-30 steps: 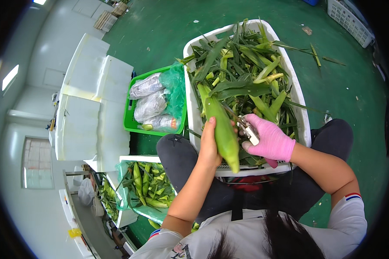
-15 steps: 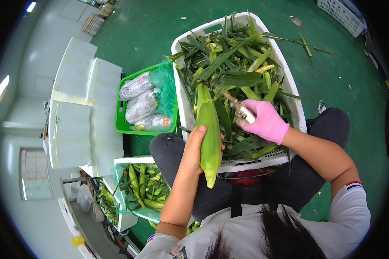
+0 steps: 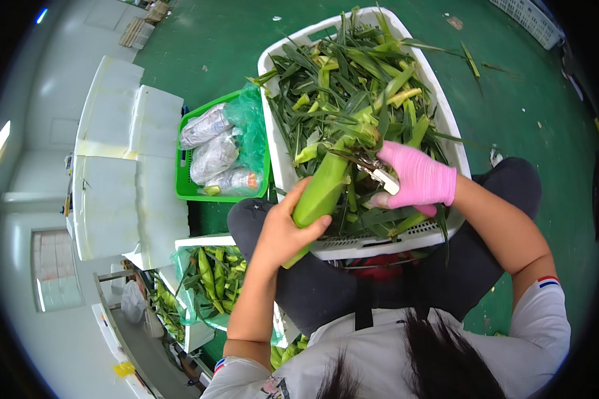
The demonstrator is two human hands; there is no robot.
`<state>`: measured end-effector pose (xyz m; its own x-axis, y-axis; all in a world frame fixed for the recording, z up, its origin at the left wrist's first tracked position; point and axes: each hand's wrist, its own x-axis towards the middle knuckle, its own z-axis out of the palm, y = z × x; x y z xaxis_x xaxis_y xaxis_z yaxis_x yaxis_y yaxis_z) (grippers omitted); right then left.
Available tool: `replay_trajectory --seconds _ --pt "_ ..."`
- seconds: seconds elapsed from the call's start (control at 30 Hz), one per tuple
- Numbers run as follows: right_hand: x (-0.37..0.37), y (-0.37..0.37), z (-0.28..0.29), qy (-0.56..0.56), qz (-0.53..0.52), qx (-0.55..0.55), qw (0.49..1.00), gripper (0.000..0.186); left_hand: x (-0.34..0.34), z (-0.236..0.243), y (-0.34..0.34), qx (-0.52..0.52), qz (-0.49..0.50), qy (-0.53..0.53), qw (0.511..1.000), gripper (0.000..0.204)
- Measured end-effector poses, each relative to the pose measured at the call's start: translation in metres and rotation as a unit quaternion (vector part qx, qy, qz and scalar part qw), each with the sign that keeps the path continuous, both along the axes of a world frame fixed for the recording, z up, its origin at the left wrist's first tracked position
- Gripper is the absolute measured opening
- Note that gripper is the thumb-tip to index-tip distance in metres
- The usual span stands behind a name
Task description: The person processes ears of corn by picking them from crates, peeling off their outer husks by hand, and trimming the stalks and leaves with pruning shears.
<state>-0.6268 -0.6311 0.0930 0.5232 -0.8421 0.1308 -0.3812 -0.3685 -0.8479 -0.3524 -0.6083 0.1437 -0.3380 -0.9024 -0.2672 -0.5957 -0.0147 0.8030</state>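
The head-worn fisheye looks steeply down and forward from above the wearer's shirt (image 3: 373, 352), near the left hand (image 3: 284, 229) and right hand (image 3: 416, 176) around mid-frame; the white basket (image 3: 353, 252) fills the upper middle, while green floor (image 3: 213, 40) and a pale wall (image 3: 16, 253) curve away toward the dark rim.
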Motion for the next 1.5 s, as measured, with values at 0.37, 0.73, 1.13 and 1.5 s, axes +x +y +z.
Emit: replay_trajectory --seconds 0.37,0.73,1.13,1.5 --pt "-0.001 0.015 0.02 -0.297 0.131 0.456 0.829 0.036 0.037 -0.011 -0.025 0.093 0.005 0.208 0.974 0.088" --pt "0.002 0.014 0.039 -0.313 0.003 0.476 0.821 0.023 -0.003 -0.047 -0.012 0.385 -0.052 0.445 0.807 0.093" --pt "0.008 0.025 0.037 -0.398 -0.059 0.439 0.803 0.026 -0.031 -0.03 -0.013 -0.262 -0.068 0.003 0.963 0.066" --pt "0.019 0.023 0.017 -0.385 -0.098 0.357 0.846 0.027 -0.035 -0.032 -0.007 -0.412 0.001 -0.132 0.902 0.066"
